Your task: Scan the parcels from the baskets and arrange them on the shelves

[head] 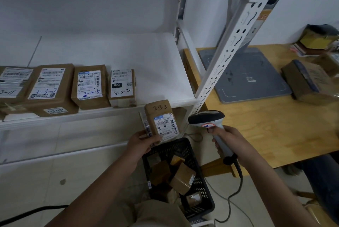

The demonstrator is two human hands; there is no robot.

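Note:
My left hand (pixel 145 141) grips a small brown parcel (pixel 161 118) marked 2-3-3, together with a pen (pixel 146 126), just above the black basket (pixel 205 195). Its white label faces up and right. My right hand (pixel 224 136) holds a corded barcode scanner (pixel 206 118) by the handle, its head close to the right of the parcel. The basket on the floor holds several more brown parcels (pixel 182 178). Several labelled parcels (pixel 90 86) stand in a row along the front of the white shelf (pixel 156 72).
A perforated white shelf upright (pixel 231 43) rises between the shelf and a wooden table (pixel 266 126). On the table lie a grey pad (pixel 245 74), a brown box (pixel 308 81) and a stack of books. The scanner cable (pixel 233 195) trails over the tiled floor.

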